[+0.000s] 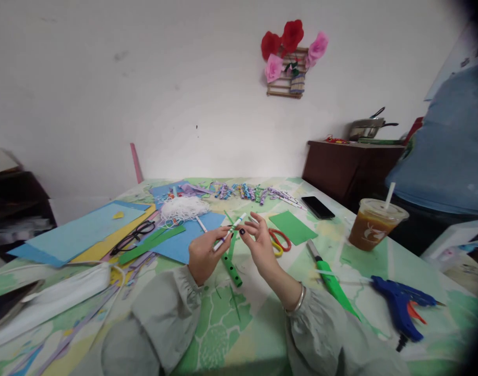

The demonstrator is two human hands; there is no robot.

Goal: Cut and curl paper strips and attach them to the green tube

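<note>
My left hand (205, 255) is closed around a thin white stick (222, 241), which slants up to the right. Some green shows on the stick near the fingertips; whether it is a wound paper strip is hard to make out. To its right is my right hand (261, 246), thumb and fingers apart, close to the stick with nothing clearly in its grasp. Below and between the hands lies a green tube (231, 270) with dark spots. Thin green strips lie on the cloth around it. Scissors (280, 239) with red and yellow handles rest beyond my right hand.
At the right are a green craft knife (333, 287), a blue glue gun (401, 303), an iced drink (375, 225) and a phone (318, 207). White string (184, 210), glasses (132, 236), coloured paper (86, 230) and a white case (67, 300) occupy the left. Curled strips (245, 192) line the back.
</note>
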